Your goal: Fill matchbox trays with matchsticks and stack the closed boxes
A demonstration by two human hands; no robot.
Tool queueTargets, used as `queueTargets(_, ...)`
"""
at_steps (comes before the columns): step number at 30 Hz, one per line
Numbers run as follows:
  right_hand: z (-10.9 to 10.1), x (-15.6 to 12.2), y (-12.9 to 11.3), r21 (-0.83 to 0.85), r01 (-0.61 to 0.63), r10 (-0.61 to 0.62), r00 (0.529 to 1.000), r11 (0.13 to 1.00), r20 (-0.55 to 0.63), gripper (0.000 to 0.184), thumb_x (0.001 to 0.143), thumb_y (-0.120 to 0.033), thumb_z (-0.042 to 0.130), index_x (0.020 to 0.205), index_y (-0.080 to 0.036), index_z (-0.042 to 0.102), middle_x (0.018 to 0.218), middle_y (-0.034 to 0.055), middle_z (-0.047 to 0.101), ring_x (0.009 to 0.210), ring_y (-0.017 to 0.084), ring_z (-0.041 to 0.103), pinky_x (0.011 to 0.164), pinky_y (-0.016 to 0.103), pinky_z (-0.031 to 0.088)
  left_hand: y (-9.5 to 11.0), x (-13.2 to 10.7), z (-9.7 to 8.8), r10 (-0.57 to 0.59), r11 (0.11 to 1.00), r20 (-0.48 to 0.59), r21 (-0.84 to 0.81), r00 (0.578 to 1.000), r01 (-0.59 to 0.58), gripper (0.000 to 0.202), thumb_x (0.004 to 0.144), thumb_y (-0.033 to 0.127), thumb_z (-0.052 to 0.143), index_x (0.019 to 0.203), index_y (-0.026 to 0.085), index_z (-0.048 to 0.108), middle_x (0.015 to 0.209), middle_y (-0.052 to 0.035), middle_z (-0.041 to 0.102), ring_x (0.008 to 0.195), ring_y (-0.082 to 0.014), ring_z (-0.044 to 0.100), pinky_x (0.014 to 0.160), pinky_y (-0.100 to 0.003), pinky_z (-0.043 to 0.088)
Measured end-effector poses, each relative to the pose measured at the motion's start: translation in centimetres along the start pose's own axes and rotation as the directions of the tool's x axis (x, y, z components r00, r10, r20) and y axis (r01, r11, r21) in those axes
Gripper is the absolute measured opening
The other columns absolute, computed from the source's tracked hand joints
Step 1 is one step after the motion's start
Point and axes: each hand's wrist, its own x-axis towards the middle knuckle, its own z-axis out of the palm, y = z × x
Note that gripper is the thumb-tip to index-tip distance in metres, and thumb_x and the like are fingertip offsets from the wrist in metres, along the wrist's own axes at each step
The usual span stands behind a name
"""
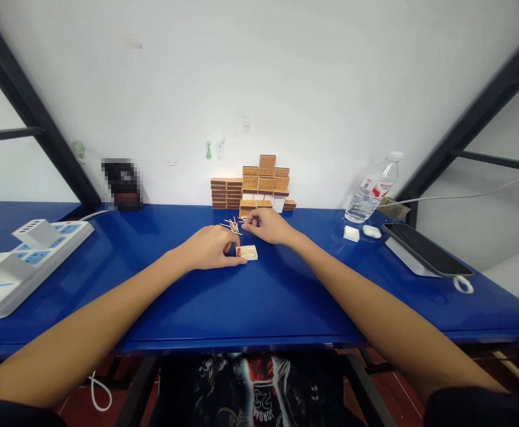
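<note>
My left hand [210, 246] grips the left end of a small white matchbox tray [250, 254], thumb along its near side and fingers at the far side. Matchsticks with red heads lie inside the tray, heads to the left. Just beyond it, a loose pile of matchsticks [233, 226] lies scattered on the blue table. My right hand [271, 226] is at the right side of this pile, thumb and fingertips drawn together; whatever is between them is too small to make out. Behind the right hand stand stacked matchboxes [266, 181], partly covered by it.
On the left lies a white power strip [70, 240] with plugs. A water bottle [370, 193], a small white box [351, 233], a white earphone case [372, 231] and a phone [426, 249] are on the right. A pixelated dark object [123, 184] stands against the wall.
</note>
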Motion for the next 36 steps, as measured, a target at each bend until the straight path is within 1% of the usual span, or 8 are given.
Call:
queueTargets(5,1.4,1.1,-0.8,-0.056,-0.079,0.085,0.991,0.995,0.105,0.021,0.092,-0.031,0.074,0.077,-0.017,0.068,0.081,0.0042,0.073,0.072,0.015,0.062,0.063,0.026,0.037,-0.2,0.0,-0.2,-0.004,1.0,0.012,0.007,1.0,0.004,0.037,0.089,0.056,0.071,0.083,0.019,0.074,0.071,-0.002,0.065,0.063,-0.0161,0.057,0.058,-0.03,0.034)
queueTargets(9,0.1,-0.3,-0.8,-0.14,-0.082,0.106,0.979,0.987,0.175,0.022,0.096,-0.026,0.068,0.077,-0.017,0.066,0.084,0.0064,0.074,0.074,0.017,0.061,0.064,0.027,0.036,-0.4,0.0,-0.5,-0.033,0.999,0.008,0.019,0.999,0.032,0.037,0.088,0.056,0.071,0.085,0.019,0.074,0.072,-0.0017,0.066,0.063,-0.0159,0.057,0.058,-0.029,0.033)
queueTargets(14,-2.4,-2.4,-0.2,0.003,0.018,-0.018,0.99,1.0,0.143,0.018,0.098,-0.027,0.063,0.085,-0.016,0.066,0.083,0.0044,0.07,0.07,0.015,0.056,0.065,0.026,0.038,-0.4,0.1,-0.5,-0.031,0.999,-0.002,0.012,1.0,0.031,0.037,0.09,0.056,0.069,0.086,0.019,0.074,0.073,-0.0014,0.068,0.063,-0.0156,0.058,0.057,-0.029,0.031)
queueTargets(19,-2.2,-3.0,-1.1,0.071,0.101,-0.116,0.96,0.992,0.256,0.016,0.094,-0.029,0.068,0.084,-0.016,0.068,0.077,0.0018,0.067,0.066,0.013,0.054,0.063,0.025,0.036,-0.4,0.1,-0.3,-0.021,1.0,0.003,0.004,1.0,0.021,0.039,0.091,0.057,0.068,0.082,0.019,0.072,0.072,-0.0014,0.067,0.064,-0.0157,0.058,0.058,-0.029,0.032)
queueTargets(25,-0.7,-1.3,-0.8,-0.021,0.058,-0.057,0.997,0.998,0.061,0.011,0.093,-0.022,0.069,0.085,-0.016,0.07,0.08,0.0023,0.067,0.069,0.013,0.054,0.064,0.025,0.035,-0.3,0.1,-0.2,0.001,1.0,0.001,0.003,1.0,-0.001,0.037,0.091,0.055,0.069,0.084,0.019,0.073,0.07,-0.0014,0.065,0.062,-0.0157,0.056,0.057,-0.029,0.032)
queueTargets(30,0.2,-0.2,0.2,-0.072,-0.005,0.014,0.992,0.997,0.124,0.013,0.096,-0.018,0.066,0.083,-0.015,0.067,0.087,0.0065,0.07,0.074,0.015,0.058,0.067,0.026,0.038,-0.3,0.0,-0.3,-0.01,1.0,-0.011,0.004,1.0,0.01,0.036,0.091,0.055,0.068,0.088,0.02,0.075,0.071,-0.0017,0.066,0.062,-0.0162,0.057,0.058,-0.029,0.032)
queueTargets(34,-1.3,-1.3,0.2,-0.049,0.051,-0.047,0.996,0.997,0.08,0.014,0.097,-0.02,0.062,0.085,-0.015,0.065,0.091,0.0077,0.07,0.075,0.016,0.057,0.069,0.027,0.04,-0.5,0.0,-0.4,-0.032,0.999,-0.015,0.012,0.999,0.033,0.037,0.09,0.056,0.069,0.088,0.02,0.075,0.072,-0.0015,0.068,0.062,-0.0162,0.057,0.057,-0.029,0.032)
queueTargets(36,-2.2,-2.1,-0.3,0.016,0.083,-0.085,0.988,0.996,0.127,0.014,0.097,-0.022,0.06,0.087,-0.016,0.066,0.088,0.0057,0.069,0.073,0.015,0.056,0.068,0.026,0.04,-0.6,0.0,-0.3,-0.038,0.999,-0.015,0.017,0.999,0.038,0.037,0.09,0.056,0.069,0.088,0.02,0.075,0.074,-0.0016,0.068,0.062,-0.016,0.057,0.057,-0.029,0.031)
